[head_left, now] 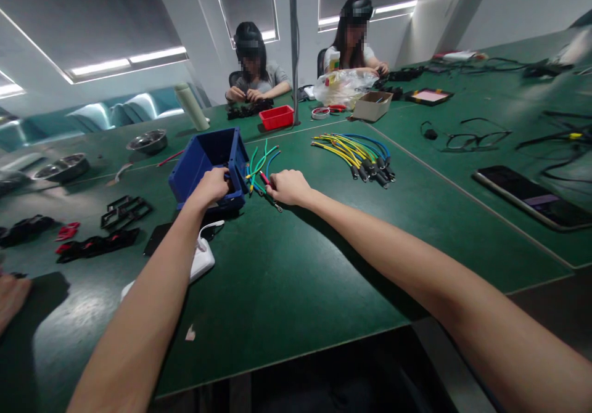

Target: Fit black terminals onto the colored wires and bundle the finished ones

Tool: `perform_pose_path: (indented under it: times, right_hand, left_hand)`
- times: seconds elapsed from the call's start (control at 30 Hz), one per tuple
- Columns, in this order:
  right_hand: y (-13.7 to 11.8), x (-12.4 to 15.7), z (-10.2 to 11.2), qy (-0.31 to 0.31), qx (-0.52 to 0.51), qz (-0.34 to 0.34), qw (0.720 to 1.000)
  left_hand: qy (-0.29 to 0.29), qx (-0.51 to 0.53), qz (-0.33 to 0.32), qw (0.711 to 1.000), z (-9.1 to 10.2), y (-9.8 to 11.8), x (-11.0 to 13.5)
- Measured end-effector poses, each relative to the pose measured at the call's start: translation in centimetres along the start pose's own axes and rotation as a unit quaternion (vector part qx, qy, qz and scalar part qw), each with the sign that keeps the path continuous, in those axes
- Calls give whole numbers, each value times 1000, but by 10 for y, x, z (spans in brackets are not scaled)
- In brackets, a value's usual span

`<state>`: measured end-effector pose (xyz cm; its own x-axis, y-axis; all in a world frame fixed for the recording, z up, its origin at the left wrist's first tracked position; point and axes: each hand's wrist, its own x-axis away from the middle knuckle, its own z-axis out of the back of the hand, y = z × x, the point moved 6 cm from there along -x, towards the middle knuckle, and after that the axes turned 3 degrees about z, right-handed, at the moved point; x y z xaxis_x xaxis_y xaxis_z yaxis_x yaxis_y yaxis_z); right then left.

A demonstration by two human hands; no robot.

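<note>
My left hand [214,185] reaches into the opening of a blue plastic bin [210,135]. Its fingers are curled, and whatever they hold is hidden. Just right of the bin, my right hand [290,187] is closed on a thin red piece [265,179], perhaps a wire's sleeve. Around those fingertips lie a few loose green, yellow and blue wires [259,165]; a metal ring terminal [277,206] shows below them. Farther right, a fanned bundle of yellow, green and blue cables [354,151] with black-sleeved ends rests on the green table [296,277].
A white device with a cord [202,259] lies under my left forearm. Black plastic frames [124,211] and metal bowls [147,142] are leftward. A red tray [276,118], cardboard box [372,106] and pole [293,43] stand ahead, glasses [476,140] and phone [536,196] rightward. Two people sit opposite; another person's hand [13,296] is at left.
</note>
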<state>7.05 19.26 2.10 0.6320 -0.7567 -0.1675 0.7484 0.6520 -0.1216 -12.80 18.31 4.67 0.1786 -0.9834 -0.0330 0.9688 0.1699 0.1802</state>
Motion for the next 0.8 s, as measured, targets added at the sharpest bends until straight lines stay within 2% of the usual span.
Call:
perform_pose_path:
  times: [0.2, 0.43, 0.8]
  right_hand:
    - [0, 1, 1, 3, -2, 2, 1000]
    - [0, -1, 2, 4, -9, 2, 1000]
    - [1, -5, 5, -29, -18, 0, 999]
  left_hand:
    - [-5, 16, 8, 1000, -2, -3, 0]
    - [6, 22, -13, 1000, -1, -2, -1]
    - [-14, 31, 26, 999, 2, -2, 2]
